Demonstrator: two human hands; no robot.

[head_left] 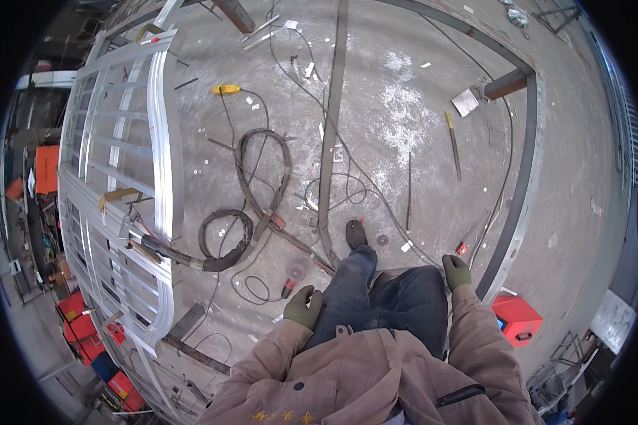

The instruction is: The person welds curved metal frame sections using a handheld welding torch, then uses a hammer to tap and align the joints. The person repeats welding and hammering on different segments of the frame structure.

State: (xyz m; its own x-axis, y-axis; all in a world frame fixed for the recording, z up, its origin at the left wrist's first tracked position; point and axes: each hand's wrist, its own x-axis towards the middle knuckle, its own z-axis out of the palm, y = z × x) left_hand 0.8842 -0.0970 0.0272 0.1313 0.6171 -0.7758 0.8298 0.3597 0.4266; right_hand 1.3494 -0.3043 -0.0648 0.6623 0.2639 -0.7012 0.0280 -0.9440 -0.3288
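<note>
My left hand (303,307), in an olive-green glove, hangs beside my left thigh. Its thumb stands a little apart from the loosely bent fingers, and nothing shows in it. Nearest to it on the floor lies a red and black angle grinder (288,287) with a round disc. My right hand (456,273), gloved alike, is beside my right knee with its fingers curled in and nothing visible in them. A small red object (462,248) lies on the floor just beyond it.
A silvery metal frame with slats (164,142) stands at left, a thick black cable (227,263) resting on it. Thin cables, a yellow socket block (227,89), rods and a yellow-handled tool (452,142) litter the floor. Steel bars (333,106) cross it. Right is a red box (517,319).
</note>
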